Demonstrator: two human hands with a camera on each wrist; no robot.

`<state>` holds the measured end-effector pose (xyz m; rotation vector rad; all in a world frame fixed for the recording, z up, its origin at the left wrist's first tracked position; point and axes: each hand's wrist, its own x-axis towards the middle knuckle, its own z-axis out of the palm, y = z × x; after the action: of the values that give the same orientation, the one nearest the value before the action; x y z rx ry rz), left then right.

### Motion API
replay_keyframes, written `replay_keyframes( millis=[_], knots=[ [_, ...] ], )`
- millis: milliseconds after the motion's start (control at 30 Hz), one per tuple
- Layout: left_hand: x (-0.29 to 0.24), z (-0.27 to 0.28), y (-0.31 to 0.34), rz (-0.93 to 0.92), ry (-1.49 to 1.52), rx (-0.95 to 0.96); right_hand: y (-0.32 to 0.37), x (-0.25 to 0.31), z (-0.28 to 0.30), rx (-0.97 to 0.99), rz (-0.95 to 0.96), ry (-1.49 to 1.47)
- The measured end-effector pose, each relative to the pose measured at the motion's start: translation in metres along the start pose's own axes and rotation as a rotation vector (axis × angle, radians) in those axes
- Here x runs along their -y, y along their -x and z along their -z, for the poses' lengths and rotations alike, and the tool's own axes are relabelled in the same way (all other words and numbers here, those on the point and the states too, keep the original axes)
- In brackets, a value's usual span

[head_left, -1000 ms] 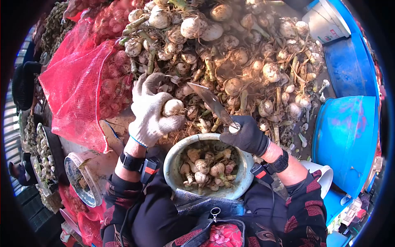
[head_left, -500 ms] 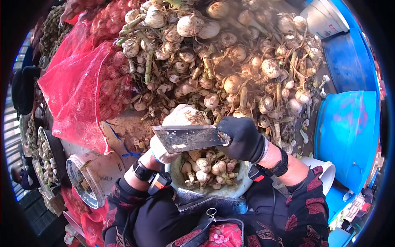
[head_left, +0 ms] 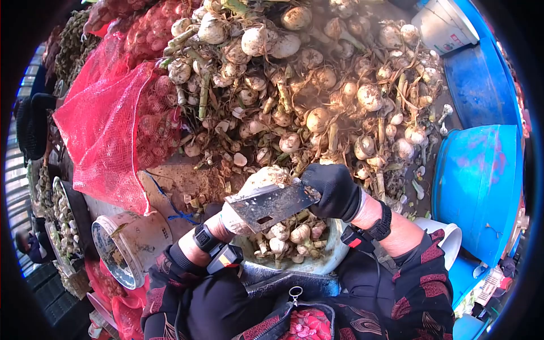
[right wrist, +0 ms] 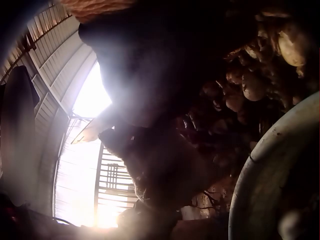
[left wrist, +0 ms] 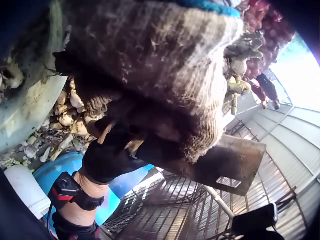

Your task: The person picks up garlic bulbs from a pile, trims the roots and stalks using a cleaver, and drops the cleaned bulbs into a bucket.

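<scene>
Right hand (head_left: 334, 190) in the black glove is wrapped round the cleaver (head_left: 271, 205) handle, blade over the bowl (head_left: 331, 256), left hand (head_left: 249, 190) curled round a garlic bulb (head_left: 275, 173) just behind it, mostly hidden. Bulb's light and firm I'd say, but papery and dusty, so cup the body, not the stalk. Big garlic pile (head_left: 317, 85) beyond, red mesh sack (head_left: 107, 124) left.

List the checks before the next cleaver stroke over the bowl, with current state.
1. Right hand grips cleaver firmly: ok.
2. Bowl lies under the blade: ok.
3. Left hand clear of the cutting edge: cannot tell, the blade hides the fingers.
4. Bulb seated in that hand: cannot tell, hidden behind the blade.
</scene>
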<state>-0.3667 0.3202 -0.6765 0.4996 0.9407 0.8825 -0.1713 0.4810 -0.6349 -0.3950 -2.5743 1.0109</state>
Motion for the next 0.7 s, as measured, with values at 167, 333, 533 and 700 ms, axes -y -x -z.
replay_keyframes(
  millis=[167, 333, 533, 700],
  knots=[
    [-0.011, -0.003, 0.01, 0.022, 0.203, -0.049, 0.0, -0.003, -0.001, -0.012, 0.006, -0.005],
    [-0.096, -0.039, -0.002, -0.846, -0.467, 0.211, 0.027, -0.052, -0.003, -0.115, -0.299, 0.081],
    [-0.078, -0.028, -0.025, -0.462, 0.828, 0.196, 0.009, 0.006, 0.008, -0.057, -0.553, -0.499],
    [-0.073, -0.049, -0.033, -0.516, 0.574, -0.023, -0.01, 0.028, -0.012, -0.27, -0.534, -1.018]
  ],
)
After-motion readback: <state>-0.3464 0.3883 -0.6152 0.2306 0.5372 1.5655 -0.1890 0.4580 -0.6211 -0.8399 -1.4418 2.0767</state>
